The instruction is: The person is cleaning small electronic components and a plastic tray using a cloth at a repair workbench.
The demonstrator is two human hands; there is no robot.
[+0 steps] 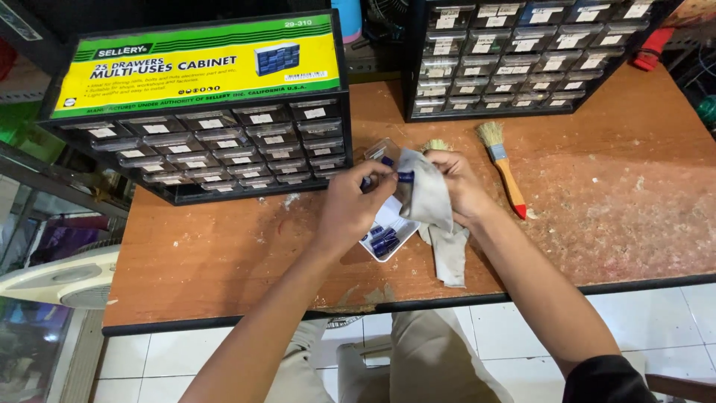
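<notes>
Head view shows me both hands over a brown table [224, 246]. My left hand [350, 205] pinches a small blue part [387, 161] at the fingertips, right against the cloth. My right hand [459, 183] is clenched on a grey cloth [429, 198], which hangs down over the tray's right edge. Beneath them sits a clear tray [388, 224] with more blue parts lying in it. A brush [503, 168] lies just right of my right hand, apart from it. One drawer cabinet [216, 142] stands to the left, another [514, 60] at the back
</notes>
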